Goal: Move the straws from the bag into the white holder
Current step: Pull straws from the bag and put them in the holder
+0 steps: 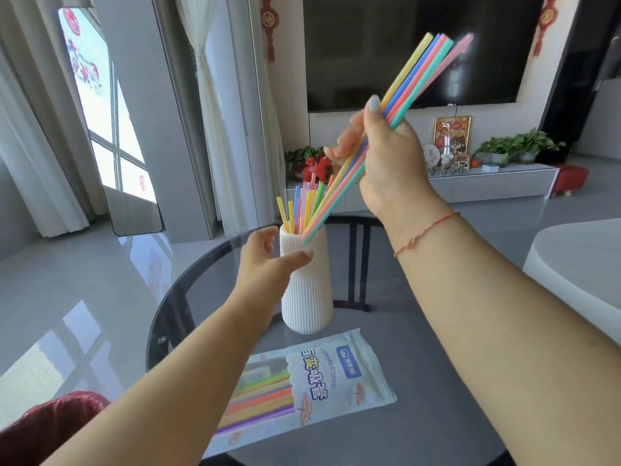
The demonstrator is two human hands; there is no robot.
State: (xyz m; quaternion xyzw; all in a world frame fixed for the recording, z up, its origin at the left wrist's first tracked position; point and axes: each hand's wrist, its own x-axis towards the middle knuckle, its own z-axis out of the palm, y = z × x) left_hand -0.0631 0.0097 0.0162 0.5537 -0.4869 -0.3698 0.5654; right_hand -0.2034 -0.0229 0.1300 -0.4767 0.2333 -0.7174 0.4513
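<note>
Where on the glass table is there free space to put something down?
Bare glass lies right of the white holder and bag, toward the right forearm, and left of the holder under the left hand. The middle is crowded: holder, with bag just in front.

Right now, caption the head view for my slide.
Right hand lowers straws into white holder, left hand beside it.

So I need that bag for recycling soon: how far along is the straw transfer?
Partly done. Several straws already stand in the white holder. The right hand grips a bunch of straws tilted over the holder, their lower ends at its mouth, while the left hand reaches to the holder's side. More straws still lie in the bag on the glass table, so it isn't free yet.
</note>
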